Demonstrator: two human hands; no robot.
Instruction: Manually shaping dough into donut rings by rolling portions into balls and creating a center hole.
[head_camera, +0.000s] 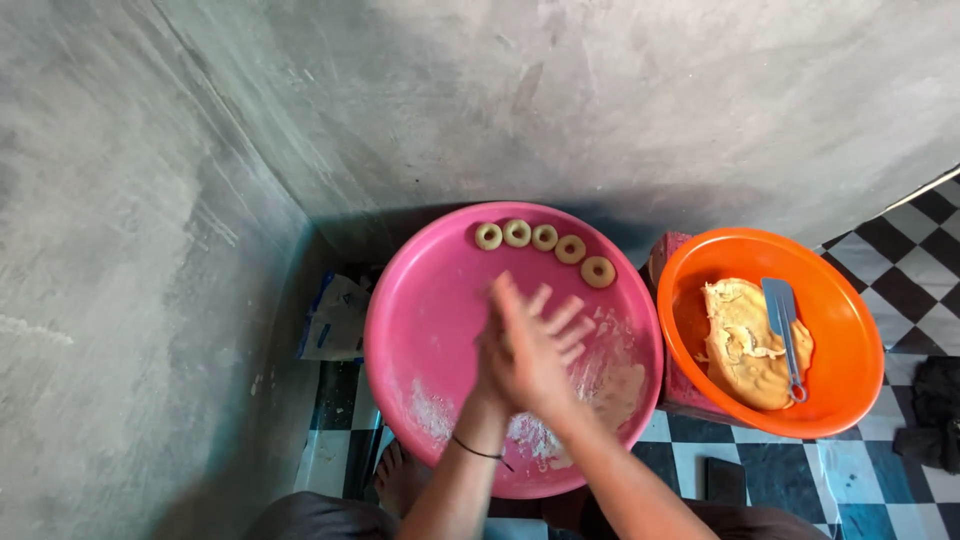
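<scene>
Our left hand (497, 345) and right hand (540, 350) are pressed palm to palm over the round pink plastic tray (420, 300), fingers splayed. We cannot tell what lies between the palms; presumably dough.

Five pale ring-shaped dough pieces (544, 238) sit in an arc along the tray's far rim. Loose flour (600, 375) is on the near side.

Risks, as we judge them:
- the rings lie near the rim; a knock could slide one off;
- the blue spatula (783, 325) rests on the dough mass (745, 345) in the orange bowl (840, 300) and may sink or stick.
</scene>
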